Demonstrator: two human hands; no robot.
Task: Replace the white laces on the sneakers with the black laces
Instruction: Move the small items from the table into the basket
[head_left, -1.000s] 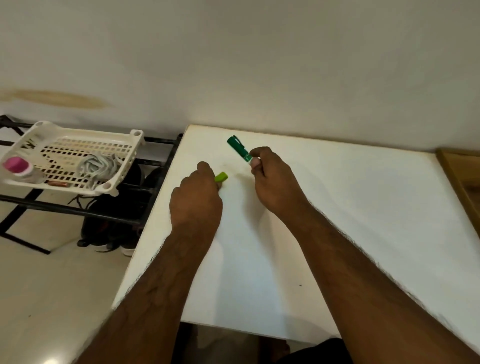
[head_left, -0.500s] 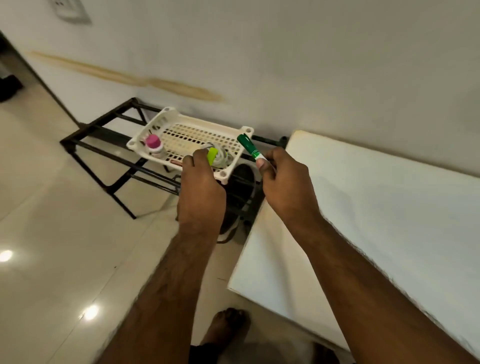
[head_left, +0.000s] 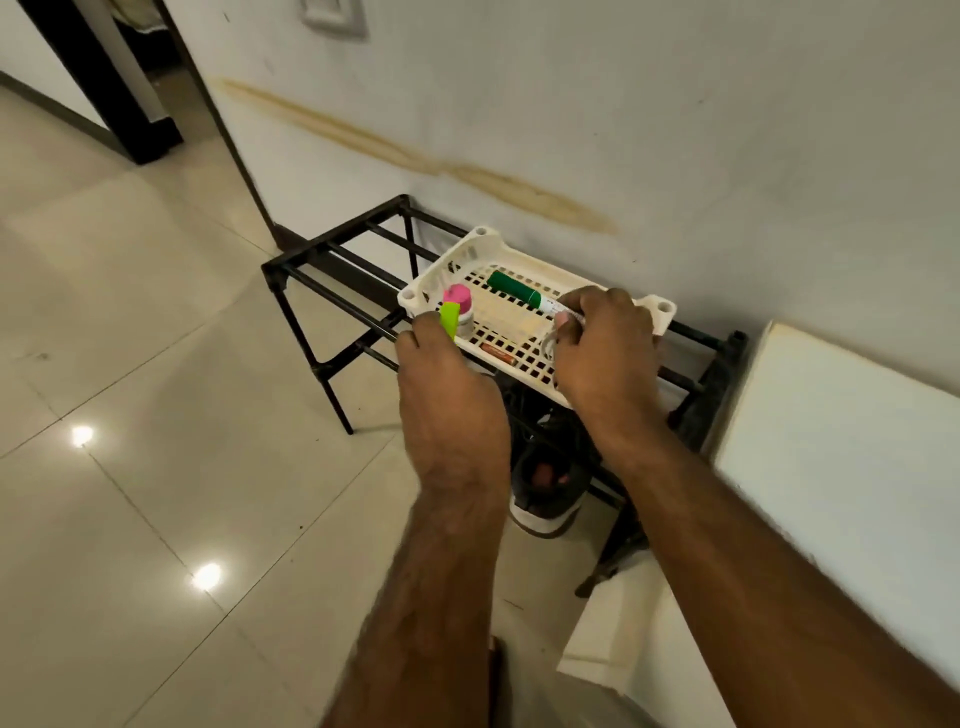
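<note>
Pale floor tiles (head_left: 156, 364) and a stained white wall frame a low black rack (head_left: 332, 260) that carries a white slotted basket (head_left: 660, 312); a second ago the view was on the white counter (head_left: 857, 441), and it has since swung left and down to the rack. Both hands have come off the counter and now reach over the basket. Left hand (head_left: 447, 395) pinches a lime-green cap (head_left: 450, 318), grip closed on it, at the basket's near-left corner just beside a pink-topped bottle (head_left: 460, 306). Right hand (head_left: 608, 348) grips a green marker (head_left: 519, 290) by its white end, the green barrel lying low over the basket floor; pale loops of cord (head_left: 549, 340) show under the fingers, probably laces, colour hard to call. A small brown battery (head_left: 496, 352) lies on the slots. Sneakers (head_left: 545, 488) sit on the floor under the rack, one dark shoe with a white sole visible; its lacing cannot be read from here. Black laces not identified. Judgement: marker and cap are being stowed, clearing the hands; lace work not yet begun. Next step likely calls for releasing both items and pulling the shoes out.
</note>
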